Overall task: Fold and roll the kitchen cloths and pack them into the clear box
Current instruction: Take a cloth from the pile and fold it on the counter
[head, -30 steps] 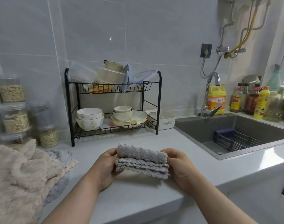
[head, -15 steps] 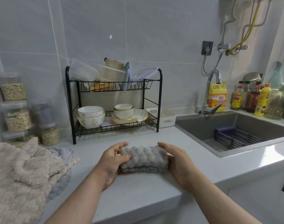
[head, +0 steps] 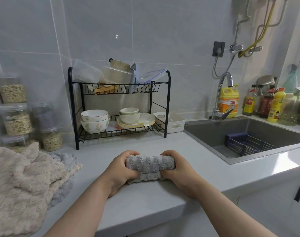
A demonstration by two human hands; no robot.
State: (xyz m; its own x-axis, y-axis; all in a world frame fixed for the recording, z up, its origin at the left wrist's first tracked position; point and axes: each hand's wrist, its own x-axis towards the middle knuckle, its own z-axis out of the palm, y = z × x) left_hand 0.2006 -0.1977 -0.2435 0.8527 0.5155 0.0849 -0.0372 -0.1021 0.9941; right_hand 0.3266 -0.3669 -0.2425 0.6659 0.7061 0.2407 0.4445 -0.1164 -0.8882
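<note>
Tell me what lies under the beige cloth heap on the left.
A loose grey cloth pokes out beneath the beige cloth heap; its extent and anything else under there is covered.

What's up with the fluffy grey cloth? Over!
Left hand and right hand grip the ends of the fluffy grey rolled cloth on the pale countertop. Beige fluffy cloth heap off to the left. Nothing in the way.

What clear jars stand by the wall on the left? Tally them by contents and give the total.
Jars with pale flakes: 4
Jar with grey contents: 1
Total: 5
</note>
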